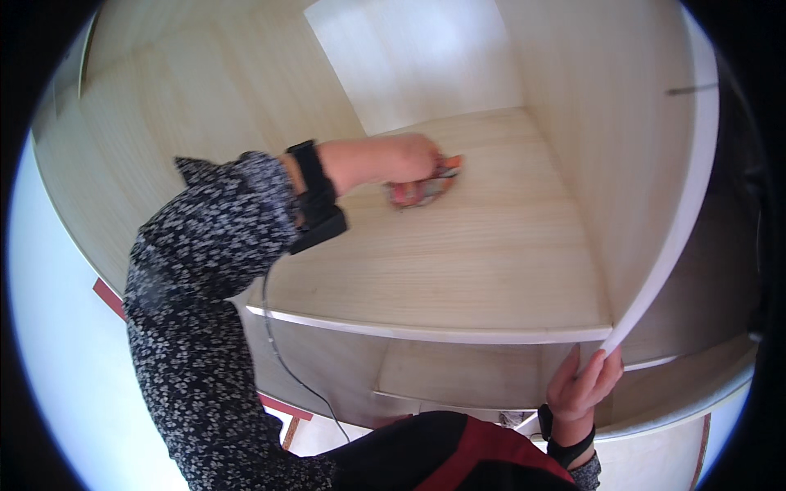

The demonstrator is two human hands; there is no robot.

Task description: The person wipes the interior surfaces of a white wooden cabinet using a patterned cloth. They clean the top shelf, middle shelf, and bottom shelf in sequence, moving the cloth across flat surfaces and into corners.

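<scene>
Left hand (pixel 413 158) is closing its fingers over a crumpled, multicoloured cloth (pixel 419 193), orange and reddish where it is showing; blur is hiding the exact finger positions. Cloth is lying under and just beside the fingers, toward the back of the pale wood-grain shelf (pixel 458 262), apart from the right-hand side panel (pixel 565 98). Grip is bunching the cloth, probably so that it is staying under control against the board.

Left arm is bending around and reaching deep into the compartment, presumably because the cloth is lying well behind the front edge. Dark wrist device (pixel 315 204) is sitting on that forearm; thin cable (pixel 282 360) is hanging below it.

Right hand (pixel 585 385) is touching the panel's lower front edge, fingers slightly parted and pointing up, likely for steadying the body or the panel. Cannot tell whether it is pinching the edge or merely leaning.
</scene>
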